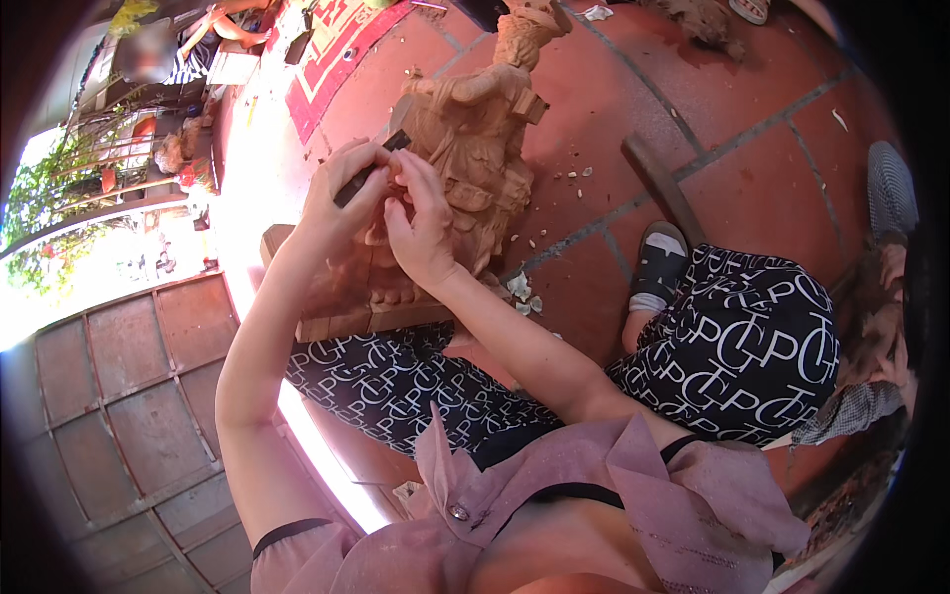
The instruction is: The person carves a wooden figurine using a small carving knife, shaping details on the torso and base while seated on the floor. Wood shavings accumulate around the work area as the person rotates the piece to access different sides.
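Observation:
A pale brown carved wooden statue (482, 148) lies tilted on the red tiled floor, its square base (341, 307) resting against my knee. My left hand (341, 198) grips a dark-handled carving chisel (368, 170) whose tip meets the carving. My right hand (421, 223) is curled against the statue just beside the chisel tip, fingers pressing on the wood and the blade.
Wood chips (522, 289) lie scattered on the tiles around the statue. A wooden stick (661, 188) lies to the right near my sandalled foot (658, 262). A red mat (341, 49) and another seated person (188, 45) are at the far top left. A metal gate (119, 396) is lower left.

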Available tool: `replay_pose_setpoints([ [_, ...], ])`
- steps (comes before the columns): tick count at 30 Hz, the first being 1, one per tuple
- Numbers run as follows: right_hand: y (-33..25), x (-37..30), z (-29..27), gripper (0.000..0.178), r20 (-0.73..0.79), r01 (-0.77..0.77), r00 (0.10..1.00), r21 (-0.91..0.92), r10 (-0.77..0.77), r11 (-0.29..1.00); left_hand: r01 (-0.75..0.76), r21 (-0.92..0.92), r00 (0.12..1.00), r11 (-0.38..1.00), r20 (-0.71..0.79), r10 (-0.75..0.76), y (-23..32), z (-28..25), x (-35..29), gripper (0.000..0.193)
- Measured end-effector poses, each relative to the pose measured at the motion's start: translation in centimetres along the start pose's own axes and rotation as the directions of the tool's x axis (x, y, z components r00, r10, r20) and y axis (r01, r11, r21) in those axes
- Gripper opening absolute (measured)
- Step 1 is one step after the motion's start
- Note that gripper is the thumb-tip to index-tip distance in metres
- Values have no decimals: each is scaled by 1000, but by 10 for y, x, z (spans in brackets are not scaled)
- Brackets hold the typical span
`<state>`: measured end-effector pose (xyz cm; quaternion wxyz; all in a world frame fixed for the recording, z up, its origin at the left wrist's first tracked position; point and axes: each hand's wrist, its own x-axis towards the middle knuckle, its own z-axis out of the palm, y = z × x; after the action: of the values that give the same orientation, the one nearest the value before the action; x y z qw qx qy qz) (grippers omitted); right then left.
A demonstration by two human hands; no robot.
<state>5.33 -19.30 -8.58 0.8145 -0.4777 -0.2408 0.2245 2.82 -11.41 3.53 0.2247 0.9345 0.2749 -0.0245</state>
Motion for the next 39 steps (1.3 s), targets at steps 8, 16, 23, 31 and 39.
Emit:
replay_pose_setpoints([
  [8, 4, 0, 2, 48, -27, -3, 1000, 43, 4, 999, -71, 50, 996, 996, -42, 73, 6, 2, -1, 13],
  [16, 0, 4, 1, 44, -14, -12, 1000, 18, 13, 1000, -152, 21, 980, 988, -130, 154, 3, 6, -1, 13],
  [23, 4, 3, 4, 45, 43, -45, 998, 74, 42, 996, 75, -61, 997, 995, 7, -75, 11, -11, -7, 12],
  [31, 2, 11, -5, 48, 110, 49, 993, -45, -44, 998, 82, -244, 996, 966, -2, -85, 8, -9, -1, 13],
  [39, -6, 14, -1, 48, 15, -13, 1000, 93, 11, 996, 39, -283, 998, 958, -35, -51, 15, -8, 7, 14],
])
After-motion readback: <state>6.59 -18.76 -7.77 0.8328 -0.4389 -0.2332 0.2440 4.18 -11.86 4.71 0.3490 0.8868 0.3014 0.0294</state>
